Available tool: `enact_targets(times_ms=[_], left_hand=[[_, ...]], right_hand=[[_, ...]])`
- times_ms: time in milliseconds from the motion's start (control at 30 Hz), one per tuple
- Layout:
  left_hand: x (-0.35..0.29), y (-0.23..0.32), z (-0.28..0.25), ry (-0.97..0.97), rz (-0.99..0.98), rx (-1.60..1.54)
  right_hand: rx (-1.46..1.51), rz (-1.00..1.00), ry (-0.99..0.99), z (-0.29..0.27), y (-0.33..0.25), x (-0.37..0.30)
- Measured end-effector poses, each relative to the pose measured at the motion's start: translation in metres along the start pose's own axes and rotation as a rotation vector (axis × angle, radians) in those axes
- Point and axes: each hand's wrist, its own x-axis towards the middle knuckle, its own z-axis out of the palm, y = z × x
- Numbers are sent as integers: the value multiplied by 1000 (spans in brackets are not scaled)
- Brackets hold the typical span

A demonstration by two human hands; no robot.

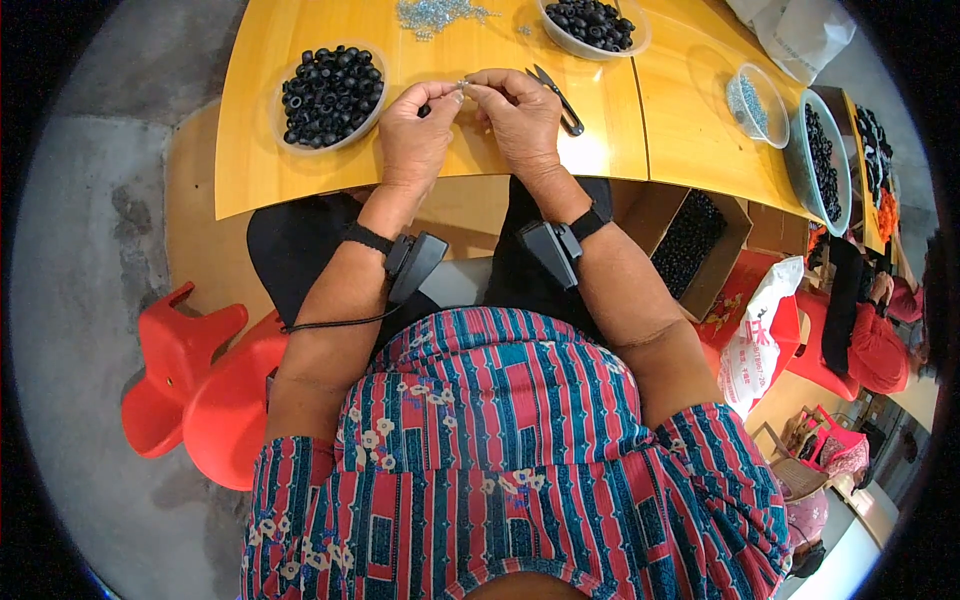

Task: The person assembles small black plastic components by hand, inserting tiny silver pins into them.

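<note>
My left hand [415, 135] and my right hand [522, 120] meet above the yellow table [610, 150], fingertips pinched together. Between them is a tiny, pale, shiny piece, too small to name. A black bead [425, 111] shows by the curled fingers of my left hand; whether it is held or hangs there I cannot tell. Beside my right hand lies a pair of black thread snips [562, 103]. To the left of my left hand stands a clear bowl [278, 125] full of round black beads [332, 95].
Loose pale-blue clear beads [435, 15] lie at the far side. Another bowl of black beads [592, 24] stands beyond my right hand. Rightward are a tub of small blue beads [752, 105] and a basin [843, 165]. Red chairs [225, 400] stand left; a carton [725, 245] sits under the table.
</note>
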Motion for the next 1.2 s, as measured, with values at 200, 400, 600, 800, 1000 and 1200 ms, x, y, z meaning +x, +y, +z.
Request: enact_targets(times_ms=[200,400,600,800,1000,1200], left_hand=[[1,-1,-1,-1,10,33],[1,-3,-1,-8,0,18],[3,-5,-2,-18,89,157],[2,-6,0,-31,175,327],[1,-2,-1,9,62,135],[1,-2,-2,2,19,37]], right_hand=[[34,11,-32,0,0,1],[25,42,-51,-3,2,3],[39,64,-110,-5,-3,5],[5,64,-124,-7,5,8],[124,101,-116,-7,1,7],[160,99,-89,-6,-5,4]])
